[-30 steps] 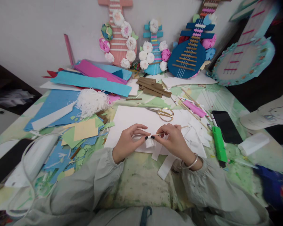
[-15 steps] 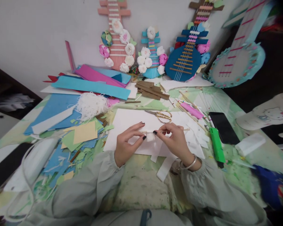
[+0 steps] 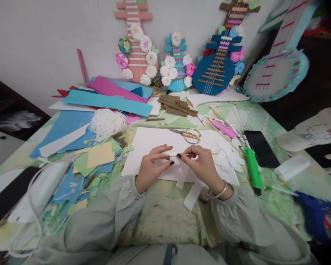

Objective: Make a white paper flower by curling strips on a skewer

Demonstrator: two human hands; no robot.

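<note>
A thin wooden stick (image 3: 215, 153) lies level between my hands, over the white sheet (image 3: 142, 138). Around its left part is a small white paper strip (image 3: 174, 156). My right hand (image 3: 203, 165) pinches the stick between thumb and fingertips, at the right edge of the strip. Closed on the left end of stick and strip is my left hand (image 3: 153, 167), its thumb tip at the paper's edge and its fingers curled above. The fingers partly hide the strip. Gold-handled scissors (image 3: 191, 136) rest on the sheet beyond my hands.
White paper pieces (image 3: 228, 154) lie to the right, near a green cutter (image 3: 253, 169) and a phone (image 3: 262, 149). Coloured scraps (image 3: 99, 155) and a white string heap (image 3: 107, 124) cover the left. Decorated paper instruments (image 3: 215, 71) lean on the wall.
My left hand has shifted slightly right, closer to my right hand. The white paper that hung below the stick now shows less and sits closer around it.
</note>
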